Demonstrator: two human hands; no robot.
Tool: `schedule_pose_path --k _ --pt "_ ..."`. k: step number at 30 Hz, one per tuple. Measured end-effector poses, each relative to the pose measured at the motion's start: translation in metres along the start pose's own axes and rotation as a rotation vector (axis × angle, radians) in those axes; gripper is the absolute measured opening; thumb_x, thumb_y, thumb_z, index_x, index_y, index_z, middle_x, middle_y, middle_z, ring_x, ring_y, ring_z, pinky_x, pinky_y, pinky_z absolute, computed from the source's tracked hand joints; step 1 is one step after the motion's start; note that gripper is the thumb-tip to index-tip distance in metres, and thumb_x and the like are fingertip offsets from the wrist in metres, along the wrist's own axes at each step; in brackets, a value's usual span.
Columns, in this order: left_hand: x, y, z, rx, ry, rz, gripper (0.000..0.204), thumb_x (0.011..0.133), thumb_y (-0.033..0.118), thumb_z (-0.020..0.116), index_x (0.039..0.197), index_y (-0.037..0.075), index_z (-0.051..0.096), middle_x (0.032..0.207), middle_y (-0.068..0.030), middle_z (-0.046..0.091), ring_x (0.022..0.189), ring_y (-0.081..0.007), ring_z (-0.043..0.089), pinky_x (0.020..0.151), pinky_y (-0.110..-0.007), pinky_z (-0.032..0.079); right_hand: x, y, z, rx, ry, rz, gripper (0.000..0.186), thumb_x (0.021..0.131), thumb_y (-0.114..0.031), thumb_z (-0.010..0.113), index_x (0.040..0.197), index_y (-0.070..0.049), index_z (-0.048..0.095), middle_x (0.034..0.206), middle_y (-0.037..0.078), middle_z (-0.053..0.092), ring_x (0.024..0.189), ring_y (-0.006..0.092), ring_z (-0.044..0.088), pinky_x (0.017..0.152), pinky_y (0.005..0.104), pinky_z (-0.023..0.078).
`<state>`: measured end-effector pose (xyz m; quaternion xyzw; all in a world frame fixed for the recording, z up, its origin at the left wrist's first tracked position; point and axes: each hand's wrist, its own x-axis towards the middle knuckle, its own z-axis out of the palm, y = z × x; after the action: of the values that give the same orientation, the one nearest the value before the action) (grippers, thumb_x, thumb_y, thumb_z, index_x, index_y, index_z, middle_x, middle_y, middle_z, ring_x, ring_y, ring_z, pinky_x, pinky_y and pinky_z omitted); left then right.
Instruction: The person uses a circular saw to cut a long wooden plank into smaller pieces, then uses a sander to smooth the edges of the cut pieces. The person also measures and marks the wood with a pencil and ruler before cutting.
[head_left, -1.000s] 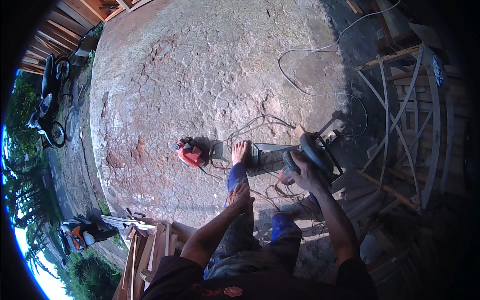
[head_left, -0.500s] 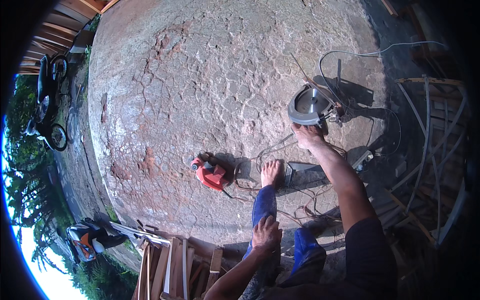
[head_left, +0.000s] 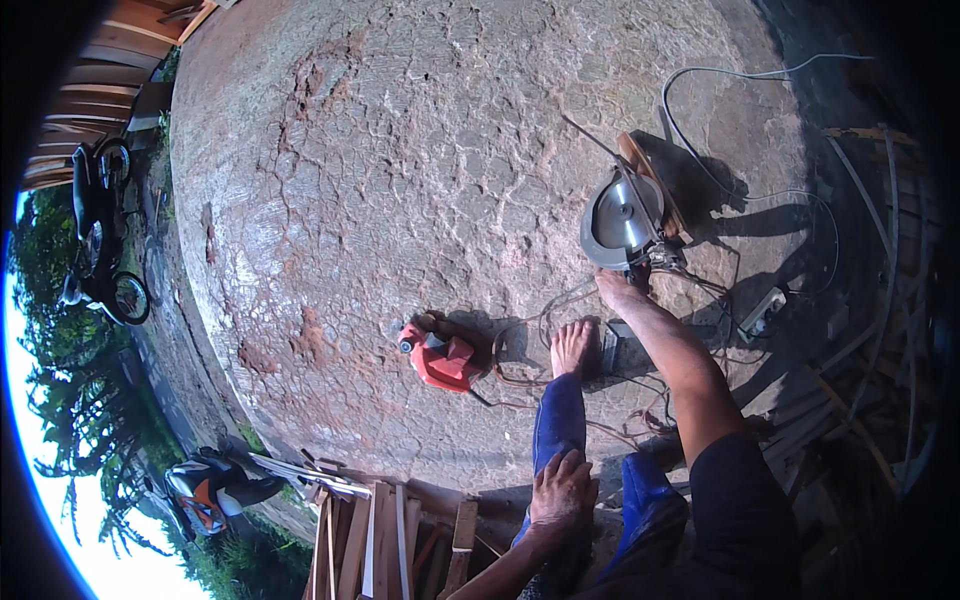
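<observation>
My right hand (head_left: 618, 285) grips the handle of a circular saw (head_left: 622, 220), held out on the right with its silver blade facing me and a wooden board (head_left: 640, 153) along its far side. My left hand (head_left: 562, 490) rests on my left knee, fingers loosely spread, holding no tool. My bare foot (head_left: 571, 348) stands on the cracked concrete beside a dark flat piece (head_left: 618, 348) partly hidden by my right arm. A red power planer (head_left: 440, 360) lies to the left of the foot, among brown cords.
A grey cable (head_left: 697, 68) loops at right. A power strip (head_left: 765, 312) sits near wooden frames (head_left: 885, 220). Cut timber (head_left: 380, 540) is piled below, more planks (head_left: 110, 70) stand upper left. Two motorbikes (head_left: 100, 230) (head_left: 215, 490) are parked along the left edge.
My right hand has carried the saw away from beside my foot, farther forward, turning its blade side toward view. My left hand stays on the leg; the view has shifted slightly.
</observation>
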<state>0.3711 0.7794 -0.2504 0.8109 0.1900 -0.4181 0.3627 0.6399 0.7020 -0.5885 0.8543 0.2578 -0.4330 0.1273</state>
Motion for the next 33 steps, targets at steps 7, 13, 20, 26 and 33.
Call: schedule_pose_path --k 7,13,20,26,33 --pt "0.006 0.002 -0.007 -0.015 -0.020 -0.062 0.040 0.094 0.036 0.064 0.129 0.016 0.063 0.148 -0.0092 0.049 0.141 -0.0330 0.042 0.113 -0.052 0.037 0.061 -0.031 0.124 0.003 0.231 0.000 0.029 0.089 -0.014 0.062 0.117 -0.008 0.060 0.112 0.014 0.062 0.108 0.0347 0.059 0.087 0.0543 0.047" --pt "0.012 0.003 -0.005 0.000 -0.009 -0.039 0.040 0.092 0.037 0.066 0.128 0.018 0.066 0.148 -0.0101 0.051 0.141 -0.0319 0.044 0.112 -0.052 0.039 0.092 -0.035 0.195 0.051 0.612 0.053 0.014 0.087 -0.016 0.065 0.096 -0.011 0.074 0.090 0.009 0.072 0.087 0.0270 0.070 0.070 0.0464 0.055" --pt "0.018 0.011 -0.003 0.104 0.025 -0.026 0.040 0.090 0.038 0.068 0.124 0.017 0.069 0.143 -0.0103 0.056 0.133 -0.0328 0.053 0.108 -0.050 0.043 -0.058 -0.074 0.062 -0.117 0.182 -0.090 0.059 0.102 -0.033 0.041 0.153 -0.003 0.041 0.162 0.019 0.033 0.150 0.0414 0.027 0.121 0.0629 0.013" --pt "0.031 0.003 0.012 0.186 0.015 0.245 0.026 0.088 0.034 0.066 0.100 0.012 0.071 0.105 -0.0161 0.068 0.100 -0.0382 0.065 0.087 -0.051 0.053 -0.277 -0.082 0.071 0.757 0.048 -0.113 0.037 0.093 -0.025 0.052 0.124 -0.008 0.063 0.123 0.018 0.065 0.113 0.0347 0.064 0.087 0.0533 0.054" --pt "0.040 -0.044 0.049 0.419 -0.074 0.809 0.037 0.087 0.032 0.070 0.111 0.005 0.063 0.095 -0.0184 0.068 0.095 -0.0394 0.066 0.087 -0.049 0.051 -0.558 -0.010 0.199 1.281 0.487 0.793 0.035 0.091 -0.024 0.052 0.116 -0.005 0.066 0.093 0.022 0.073 0.086 0.0401 0.071 0.076 0.0537 0.056"
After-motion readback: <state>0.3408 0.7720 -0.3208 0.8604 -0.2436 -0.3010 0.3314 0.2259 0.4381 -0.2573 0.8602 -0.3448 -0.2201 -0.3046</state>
